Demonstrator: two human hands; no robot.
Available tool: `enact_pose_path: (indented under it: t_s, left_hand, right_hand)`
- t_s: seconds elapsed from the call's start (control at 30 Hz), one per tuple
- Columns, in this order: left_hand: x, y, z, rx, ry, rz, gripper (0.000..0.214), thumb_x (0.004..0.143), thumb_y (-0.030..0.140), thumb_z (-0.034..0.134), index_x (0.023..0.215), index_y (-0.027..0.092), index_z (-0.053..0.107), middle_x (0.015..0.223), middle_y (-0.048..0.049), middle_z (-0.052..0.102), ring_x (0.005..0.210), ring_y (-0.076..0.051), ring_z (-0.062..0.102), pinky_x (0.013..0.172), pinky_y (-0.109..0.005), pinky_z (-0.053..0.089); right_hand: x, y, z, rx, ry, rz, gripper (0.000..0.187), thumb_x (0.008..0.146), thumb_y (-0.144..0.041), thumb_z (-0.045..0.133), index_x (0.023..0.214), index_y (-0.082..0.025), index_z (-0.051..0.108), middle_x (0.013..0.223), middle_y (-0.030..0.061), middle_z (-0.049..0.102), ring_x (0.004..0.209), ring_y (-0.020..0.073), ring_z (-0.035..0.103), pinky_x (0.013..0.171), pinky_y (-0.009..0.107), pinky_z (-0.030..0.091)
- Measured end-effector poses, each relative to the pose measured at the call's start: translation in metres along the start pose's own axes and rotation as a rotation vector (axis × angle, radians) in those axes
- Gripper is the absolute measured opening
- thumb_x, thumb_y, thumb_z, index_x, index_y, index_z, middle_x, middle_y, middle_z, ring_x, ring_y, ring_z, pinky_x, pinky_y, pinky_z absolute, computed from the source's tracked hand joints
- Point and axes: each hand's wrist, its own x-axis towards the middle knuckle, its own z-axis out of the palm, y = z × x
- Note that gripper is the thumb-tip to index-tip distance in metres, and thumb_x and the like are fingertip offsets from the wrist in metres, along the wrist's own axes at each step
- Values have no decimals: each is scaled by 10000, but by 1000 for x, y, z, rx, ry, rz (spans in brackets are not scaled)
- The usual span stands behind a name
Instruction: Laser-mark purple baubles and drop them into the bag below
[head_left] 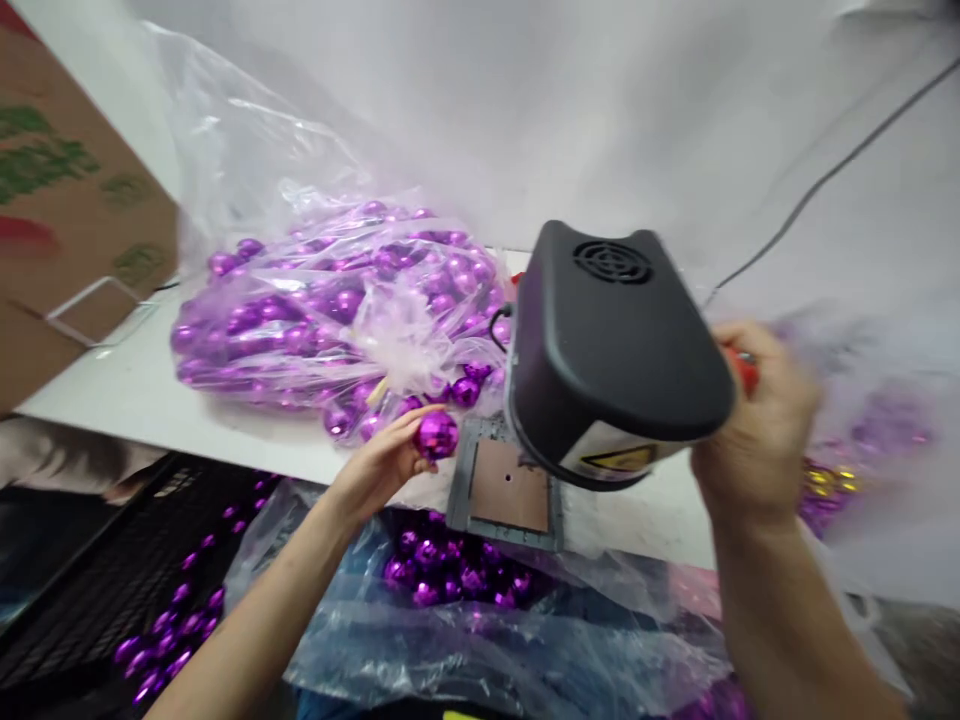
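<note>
A shiny purple faceted ball (436, 435) is pinched in the fingers of my left hand (390, 450), just left of a grey base plate with a brown pad (510, 485). A small dark hole shows in the pad. Above it stands a black machine head (622, 340) with a round vent and a yellow warning label. My right hand (761, 420) is closed round a red handle (741, 368) on the machine's right side; part of the handle is hidden by the fingers.
A clear plastic bag (337, 320) full of purple balls lies on the white table (225, 430). An open bag (465, 575) with more balls sits at my lap. Left are a cardboard box (82, 200) and a black crate (97, 550). A grey cable (817, 185) runs at right.
</note>
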Motion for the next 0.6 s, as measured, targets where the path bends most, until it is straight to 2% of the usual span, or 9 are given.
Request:
enact_pose_path:
  t_s: [0.07,0.13,0.2,0.27,0.4,0.5,0.6]
  left_hand:
    - [-10,-11,7,-209,-59,-95,469,914,512,611,1294,237,613,1194,-103,696,993,-248,698,729,-319,552]
    - [-16,-25,16,-278,-99,-172,467,871,522,674,1222,215,637,1139,-110,715,957,-249,712,709,-315,547]
    - [-19,-38,26,-249,-116,-231,492,824,501,739,1197,197,637,1121,-113,714,936,-244,713,716,-318,538]
    - [-19,-45,34,-140,-105,-234,537,777,440,803,1224,199,628,1138,-95,703,982,-230,692,805,-331,528]
    - [-18,-47,44,190,-100,-30,577,774,363,809,1286,229,580,1151,-45,674,1052,-208,635,939,-348,479]
    - [-15,-48,47,522,-38,152,530,821,386,760,1286,223,567,1188,-64,659,1098,-248,603,989,-408,457]
    - [-10,-55,50,747,38,253,519,812,418,771,1256,217,592,1239,-87,658,1202,-300,550,1054,-468,411]
  right_hand:
    - [0,-1,0,6,-24,11,507,810,-620,597,740,-118,573,635,-12,479,568,9,401,505,138,322]
    - [0,-1,0,24,-33,23,523,804,-639,602,752,-119,579,643,-10,491,573,9,411,508,135,328]
    - [0,1,-1,51,-33,33,502,784,-620,641,767,-121,587,640,-11,491,580,10,415,513,134,332]
    - [0,3,-1,80,-32,39,472,769,-586,675,769,-122,588,637,-14,485,594,9,416,526,134,336]
    - [1,7,0,111,-15,35,415,753,-510,718,743,-117,587,649,-15,468,623,1,404,556,133,337]
    - [2,6,1,112,3,25,381,756,-469,722,730,-112,591,643,-18,446,617,-4,387,556,135,320]
    - [2,4,1,97,6,0,367,771,-450,709,715,-109,585,627,-19,422,608,-6,365,544,135,295]
